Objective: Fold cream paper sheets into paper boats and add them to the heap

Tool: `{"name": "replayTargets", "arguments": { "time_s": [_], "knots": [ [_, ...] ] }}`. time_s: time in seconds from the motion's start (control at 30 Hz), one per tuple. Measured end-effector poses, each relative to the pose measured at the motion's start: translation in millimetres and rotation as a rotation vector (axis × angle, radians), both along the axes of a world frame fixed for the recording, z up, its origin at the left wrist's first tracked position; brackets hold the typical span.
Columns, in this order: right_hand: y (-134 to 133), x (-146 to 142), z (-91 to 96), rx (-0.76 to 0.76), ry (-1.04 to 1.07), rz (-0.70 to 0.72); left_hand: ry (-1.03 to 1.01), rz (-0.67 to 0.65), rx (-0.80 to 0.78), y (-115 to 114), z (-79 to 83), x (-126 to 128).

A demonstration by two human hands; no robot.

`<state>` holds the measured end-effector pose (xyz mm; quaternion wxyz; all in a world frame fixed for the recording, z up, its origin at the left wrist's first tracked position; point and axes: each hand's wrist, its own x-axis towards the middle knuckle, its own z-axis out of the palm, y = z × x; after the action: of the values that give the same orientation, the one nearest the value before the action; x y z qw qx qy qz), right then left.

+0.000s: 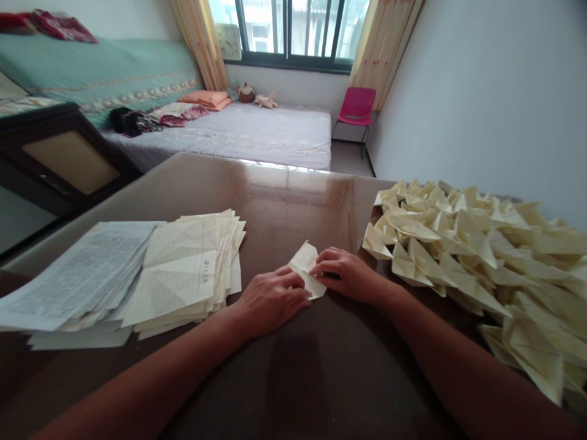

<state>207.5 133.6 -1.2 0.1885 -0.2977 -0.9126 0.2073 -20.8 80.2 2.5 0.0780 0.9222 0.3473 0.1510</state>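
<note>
A small piece of folded cream paper [303, 259] lies on the brown tabletop [284, 201] between my two hands. My left hand [276, 300] rests on its lower left side, fingers bent and pressed against the paper. From the right, my right hand [345, 274] has its fingers curled onto the paper's right edge, with the fingertips pinching near its middle. Parts of the paper are hidden beneath my fingers. To the left sits a stack of creased cream sheets [177, 269]. A large heap of folded paper boats [458, 232] covers the table's right side.
Printed white sheets [87, 269] lie at the far left of the table. Beyond the table stand a bed [275, 131] and a pink chair [356, 107] under a window. A dark cabinet [68, 159] is at the left, and a white wall [481, 91] rises at the right.
</note>
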Motion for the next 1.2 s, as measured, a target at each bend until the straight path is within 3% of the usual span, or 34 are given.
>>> {"name": "replayTargets", "arguments": {
  "time_s": [0.1, 0.2, 0.3, 0.63, 0.93, 1.07, 1.2],
  "knots": [
    [1.8, 2.0, -0.6, -0.086, 0.023, 0.008, -0.073, 0.177, -0.137, 5.1, -4.0, 1.3],
    [3.1, 3.3, -0.5, -0.124, 0.031, 0.008, -0.068, 0.348, -0.175, 10.1, -8.3, 4.8],
    [2.6, 3.4, 1.0, -0.139, 0.024, 0.007, -0.038, 0.412, -0.177, 13.2, -9.7, 8.3],
    [0.5, 2.8, 4.8, -0.144, 0.001, -0.018, -0.019, 0.409, -0.212, 17.5, -7.5, 11.3],
    [0.3, 3.5, 6.2, -0.124, -0.041, 0.053, -0.058, 0.41, -0.241, 16.9, -11.2, 10.4],
    [0.0, 3.1, 6.9, -0.095, -0.063, 0.074, -0.024, 0.379, -0.079, 12.3, -12.0, 11.2],
    [-1.7, 1.4, 10.3, -0.017, -0.126, 0.09, 0.055, 0.166, 0.142, 6.8, -13.4, 11.4]
  ]
}}
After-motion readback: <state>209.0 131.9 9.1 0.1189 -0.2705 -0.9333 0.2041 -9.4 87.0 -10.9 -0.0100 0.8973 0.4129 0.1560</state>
